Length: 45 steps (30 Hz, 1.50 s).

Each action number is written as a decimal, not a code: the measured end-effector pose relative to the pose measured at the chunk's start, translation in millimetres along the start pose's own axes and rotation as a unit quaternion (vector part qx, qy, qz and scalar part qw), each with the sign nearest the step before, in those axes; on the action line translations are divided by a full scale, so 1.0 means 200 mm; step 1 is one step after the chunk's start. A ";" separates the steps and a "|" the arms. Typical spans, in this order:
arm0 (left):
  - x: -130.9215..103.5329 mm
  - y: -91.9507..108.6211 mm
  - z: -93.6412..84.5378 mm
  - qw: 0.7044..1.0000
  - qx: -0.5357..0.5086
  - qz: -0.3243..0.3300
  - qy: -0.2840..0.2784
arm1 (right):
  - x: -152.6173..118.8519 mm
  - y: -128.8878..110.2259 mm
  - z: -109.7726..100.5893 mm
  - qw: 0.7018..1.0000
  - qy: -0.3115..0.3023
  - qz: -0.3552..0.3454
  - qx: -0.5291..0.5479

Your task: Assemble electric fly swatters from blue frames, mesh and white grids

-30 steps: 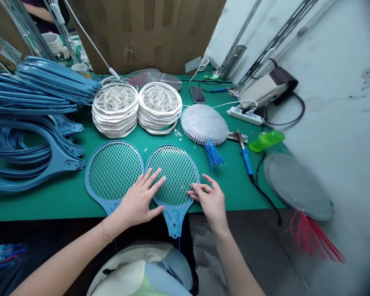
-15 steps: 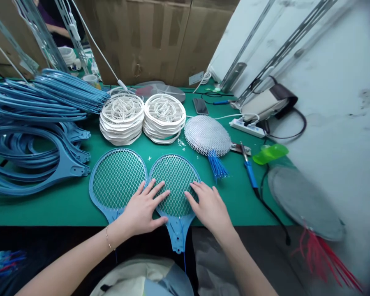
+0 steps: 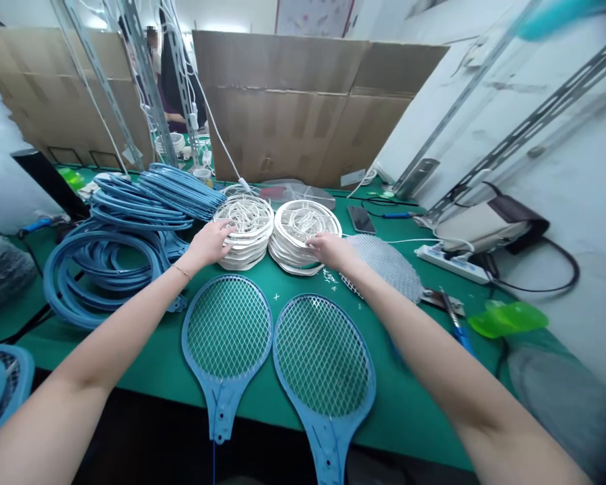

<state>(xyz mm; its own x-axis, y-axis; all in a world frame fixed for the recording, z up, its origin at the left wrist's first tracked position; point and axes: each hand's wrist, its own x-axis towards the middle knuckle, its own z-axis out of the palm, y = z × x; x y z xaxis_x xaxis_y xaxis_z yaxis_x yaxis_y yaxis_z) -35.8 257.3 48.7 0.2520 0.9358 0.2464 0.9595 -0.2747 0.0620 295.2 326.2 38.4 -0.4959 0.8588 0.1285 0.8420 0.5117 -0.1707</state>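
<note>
Two blue mesh rackets (image 3: 227,330) at centre, perhaps two blue frames (image 3: 26,367) cut off lower left; two white ring-frame stacks (image 3: 247,244); one smartphone (image 3: 361,219); one power strip (image 3: 454,265).

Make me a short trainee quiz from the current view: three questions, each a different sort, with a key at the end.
1. Multiple choice. The left hand is at:
a) the phone
b) the left white stack
c) the soldering iron

2. True or false: the handles of the two blue rackets point away from the person.

3. Count: how many of the person's hands are on a blue racket?

Key:
1. b
2. False; the handles point toward the person.
3. Zero; the right hand is at the right white stack.
</note>
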 end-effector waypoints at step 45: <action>-1.26 0.49 -0.20 0.931 -0.043 0.114 0.345 | 0.09 -0.74 0.06 0.847 -0.135 0.091 0.505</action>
<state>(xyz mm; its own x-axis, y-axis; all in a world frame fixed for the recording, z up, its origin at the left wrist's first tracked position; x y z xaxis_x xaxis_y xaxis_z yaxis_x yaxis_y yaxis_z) -10.9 -14.6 31.9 0.2790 0.4953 0.8227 0.8695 -0.4939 0.0025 158.2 266.9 53.4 -0.5226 0.8298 -0.1957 0.3663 0.0112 -0.9304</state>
